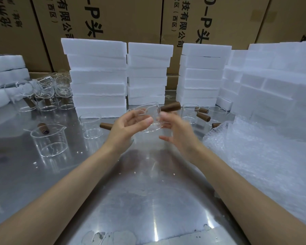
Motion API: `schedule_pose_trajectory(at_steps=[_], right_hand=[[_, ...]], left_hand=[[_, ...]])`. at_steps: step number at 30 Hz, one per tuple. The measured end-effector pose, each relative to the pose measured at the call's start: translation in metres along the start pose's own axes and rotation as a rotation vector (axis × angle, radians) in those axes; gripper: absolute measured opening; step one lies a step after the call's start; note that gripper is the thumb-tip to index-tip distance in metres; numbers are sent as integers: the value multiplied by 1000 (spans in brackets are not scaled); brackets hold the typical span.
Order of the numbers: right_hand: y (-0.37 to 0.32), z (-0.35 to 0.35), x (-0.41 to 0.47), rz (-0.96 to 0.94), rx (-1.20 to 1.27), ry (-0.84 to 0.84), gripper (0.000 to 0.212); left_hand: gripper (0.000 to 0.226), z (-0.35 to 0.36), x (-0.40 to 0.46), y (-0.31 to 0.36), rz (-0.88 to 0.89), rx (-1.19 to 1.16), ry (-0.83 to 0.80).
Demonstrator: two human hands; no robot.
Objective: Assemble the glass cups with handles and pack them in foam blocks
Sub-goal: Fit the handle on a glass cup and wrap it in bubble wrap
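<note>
My left hand (126, 127) grips a clear glass cup (146, 111) tilted above the metal table (140, 183). A brown wooden handle (170, 106) sticks out from the cup's right side. My right hand (175, 129) is blurred and touches the cup where the handle joins it; its lower fingers are spread. Whether it grips is unclear. More glass cups stand on the table: one with a handle lying inside (49, 138) at the left, one bare cup (91, 125) beside it, others (190, 112) at the right with loose handles (203, 116).
Stacks of white foam blocks (99, 76) rise behind my hands and fill the right side (276, 82). Bubble wrap (254, 147) lies at the right. A cluster of assembled cups (44, 92) stands at the back left. Cardboard boxes (113, 18) form the back wall.
</note>
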State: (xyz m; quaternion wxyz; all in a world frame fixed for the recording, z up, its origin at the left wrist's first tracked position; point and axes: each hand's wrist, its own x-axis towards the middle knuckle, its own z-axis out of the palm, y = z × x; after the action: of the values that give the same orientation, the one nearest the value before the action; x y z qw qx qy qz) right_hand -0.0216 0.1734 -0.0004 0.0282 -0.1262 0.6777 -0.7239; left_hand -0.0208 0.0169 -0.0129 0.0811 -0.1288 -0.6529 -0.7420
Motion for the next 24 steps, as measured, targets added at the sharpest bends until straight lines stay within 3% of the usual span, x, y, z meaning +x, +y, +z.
schedule_pose_trajectory(at_steps=[2,5,13,19,22,24], right_hand=[[-2,-5,2,-56,-51,147,25],[0,-13,8,-104,-209,331,23],[19,-15,11,50,-840,321,30],[19,-14,6,80,-1030,334,35],[17,-12,2,-10,-1069,380,31],[13,-12,0,-185,-1174,449,29]], left_hand=[[56,-1,0,-3,21,50,-17],[67,-3,2,-10,38,142,-31],[53,-11,2,-27,-22,516,-154],[78,-9,1,-26,-33,617,-187],[92,-7,-2,-22,14,599,-149],[84,-5,-3,-19,83,519,-77]])
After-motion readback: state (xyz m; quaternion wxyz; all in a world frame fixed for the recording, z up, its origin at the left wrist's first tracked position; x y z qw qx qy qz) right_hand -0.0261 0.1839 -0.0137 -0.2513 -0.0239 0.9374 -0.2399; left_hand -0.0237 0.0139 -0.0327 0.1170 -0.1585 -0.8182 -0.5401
